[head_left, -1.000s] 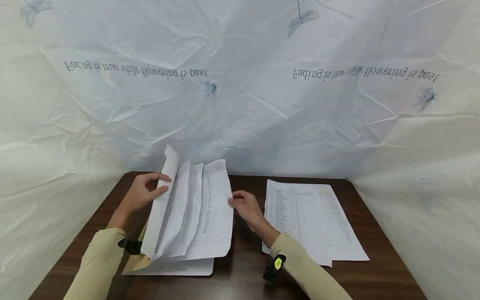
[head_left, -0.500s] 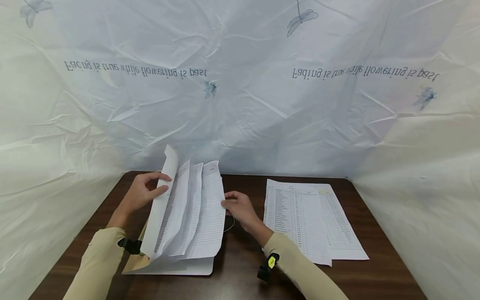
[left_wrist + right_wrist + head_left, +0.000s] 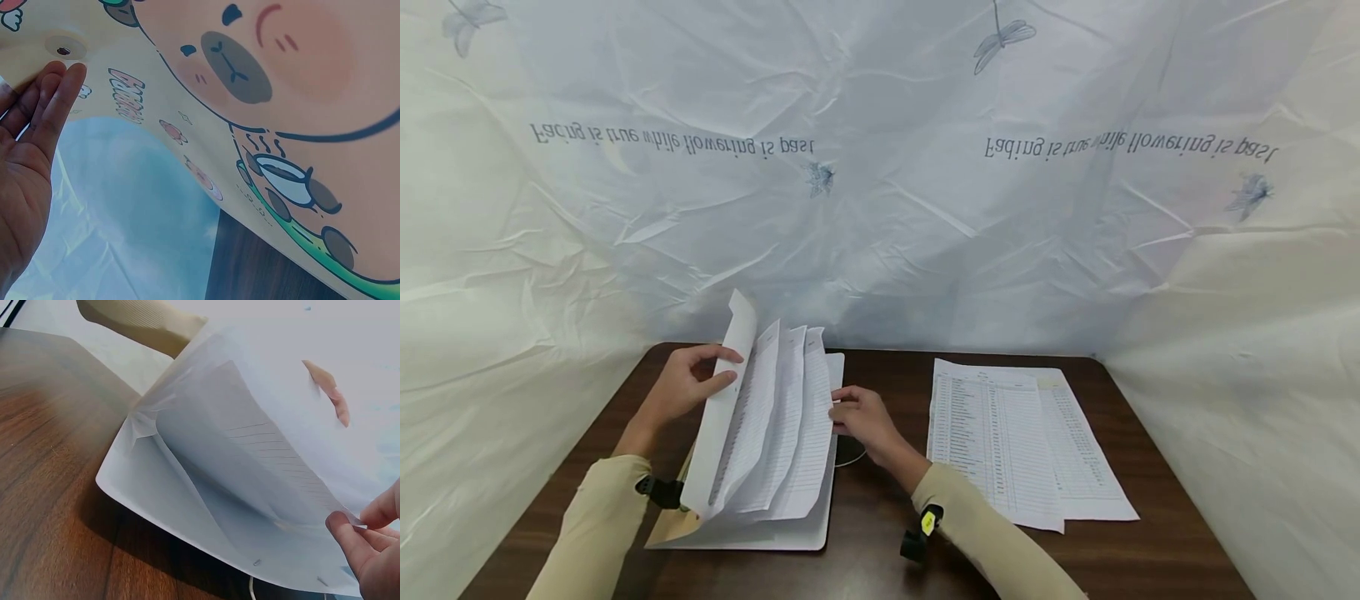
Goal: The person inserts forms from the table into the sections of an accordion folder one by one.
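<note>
On the left of the table stands a document folder (image 3: 778, 536), its front cover (image 3: 721, 425) raised. My left hand (image 3: 688, 383) holds that cover by its outer edge, thumb on the inner side. The left wrist view shows the cartoon-printed outside (image 3: 312, 69) of the cover and the fingers of the left hand (image 3: 31, 150) by a round metal fastener (image 3: 63, 50). Several lined, printed sheets fan upright inside the folder. My right hand (image 3: 868, 425) pinches the edge of the rightmost sheet (image 3: 816, 433); the right wrist view shows thumb and finger on the sheet's corner (image 3: 353, 519).
A thin cord loop (image 3: 852, 461) sticks out from the folder's right edge. Two overlapping printed sheets (image 3: 992, 450) lie on the right of the dark wooden table (image 3: 880, 533). A crumpled white curtain (image 3: 895, 250) hangs close behind and at both sides.
My right hand has moved left with the pinched sheet, bringing it nearer the other sheets and baring the folder's right edge and cord loop. The left hand has stayed put.
</note>
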A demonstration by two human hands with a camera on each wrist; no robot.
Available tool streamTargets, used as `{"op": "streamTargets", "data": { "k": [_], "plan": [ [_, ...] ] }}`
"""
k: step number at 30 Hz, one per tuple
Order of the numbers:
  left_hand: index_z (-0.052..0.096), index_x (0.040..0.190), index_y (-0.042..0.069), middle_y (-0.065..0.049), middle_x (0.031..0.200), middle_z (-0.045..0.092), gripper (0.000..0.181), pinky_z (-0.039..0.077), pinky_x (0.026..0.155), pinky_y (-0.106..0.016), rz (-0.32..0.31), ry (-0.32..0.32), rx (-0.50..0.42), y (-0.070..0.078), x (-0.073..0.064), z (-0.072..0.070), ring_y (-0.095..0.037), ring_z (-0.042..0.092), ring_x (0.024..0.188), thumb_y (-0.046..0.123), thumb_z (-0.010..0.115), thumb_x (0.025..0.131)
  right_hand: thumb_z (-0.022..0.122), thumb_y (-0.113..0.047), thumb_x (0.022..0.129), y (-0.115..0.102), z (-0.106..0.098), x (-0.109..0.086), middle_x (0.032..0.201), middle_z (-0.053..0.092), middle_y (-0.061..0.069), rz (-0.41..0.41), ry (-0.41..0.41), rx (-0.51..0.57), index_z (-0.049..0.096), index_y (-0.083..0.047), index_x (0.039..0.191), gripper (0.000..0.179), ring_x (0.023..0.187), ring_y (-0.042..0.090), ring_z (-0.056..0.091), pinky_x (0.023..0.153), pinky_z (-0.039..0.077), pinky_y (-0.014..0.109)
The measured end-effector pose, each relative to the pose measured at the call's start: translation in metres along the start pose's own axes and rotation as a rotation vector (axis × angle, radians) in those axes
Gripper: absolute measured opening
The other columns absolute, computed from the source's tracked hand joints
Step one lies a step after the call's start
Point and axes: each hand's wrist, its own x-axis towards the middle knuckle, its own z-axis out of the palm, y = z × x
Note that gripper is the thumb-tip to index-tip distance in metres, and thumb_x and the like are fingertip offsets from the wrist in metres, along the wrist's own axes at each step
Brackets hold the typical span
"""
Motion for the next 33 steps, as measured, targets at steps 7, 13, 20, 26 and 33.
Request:
{"op": "streamTargets", "data": {
  "k": [7, 13, 20, 26, 33],
  "plan": [
    [0.072, 0.104, -0.007, -0.015, 0.093, 0.069, 0.019, 0.047, 0.057, -0.021, 0.005, -0.001, -0.001, -0.001, 0.000, 0.000, -0.008, 0.054, 0.062, -0.008, 0.072, 0.085, 0.064, 0.001, 0.094, 0.003, 0.008, 0.001, 0.108, 0.072, 0.020, 0.003, -0.029, -0.003, 0.062, 0.008, 0.122, 0.028, 0.092, 0.021, 0.071, 0.080, 0.059, 0.037],
    [0.072, 0.104, -0.006, -0.005, 0.085, 0.067, 0.020, 0.045, 0.054, -0.022, 0.011, -0.008, -0.022, 0.000, -0.001, 0.000, -0.008, 0.051, 0.057, -0.009, 0.072, 0.084, 0.070, 0.001, 0.093, 0.007, 0.014, 0.001, 0.107, 0.072, 0.017, 0.023, -0.035, -0.021, 0.065, 0.004, 0.120, 0.028, 0.091, 0.021, 0.072, 0.078, 0.060, 0.035],
    [0.072, 0.104, -0.007, -0.006, 0.087, 0.068, 0.019, 0.046, 0.055, -0.022, 0.007, -0.006, -0.016, 0.000, -0.002, 0.000, -0.009, 0.053, 0.059, -0.006, 0.072, 0.085, 0.073, 0.003, 0.090, 0.009, 0.020, 0.001, 0.106, 0.072, 0.016, -0.001, -0.023, -0.042, 0.066, 0.004, 0.118, 0.029, 0.087, 0.021, 0.073, 0.075, 0.060, 0.034],
    [0.072, 0.104, -0.009, -0.014, 0.090, 0.069, 0.020, 0.046, 0.056, -0.022, 0.008, -0.006, -0.014, 0.002, -0.002, 0.000, -0.006, 0.053, 0.061, -0.008, 0.072, 0.085, 0.076, 0.004, 0.087, 0.007, 0.025, 0.003, 0.102, 0.073, 0.012, -0.010, -0.005, -0.090, 0.068, 0.001, 0.114, 0.029, 0.082, 0.020, 0.074, 0.070, 0.060, 0.034],
    [0.072, 0.103, -0.007, -0.004, 0.084, 0.066, 0.020, 0.045, 0.054, -0.022, 0.019, 0.006, -0.013, -0.005, -0.002, 0.001, -0.008, 0.051, 0.058, -0.009, 0.072, 0.084, 0.075, 0.002, 0.088, 0.007, 0.026, 0.005, 0.098, 0.072, 0.008, -0.047, -0.013, -0.154, 0.070, 0.000, 0.113, 0.025, 0.073, 0.016, 0.073, 0.067, 0.060, 0.032]
  ]
}}
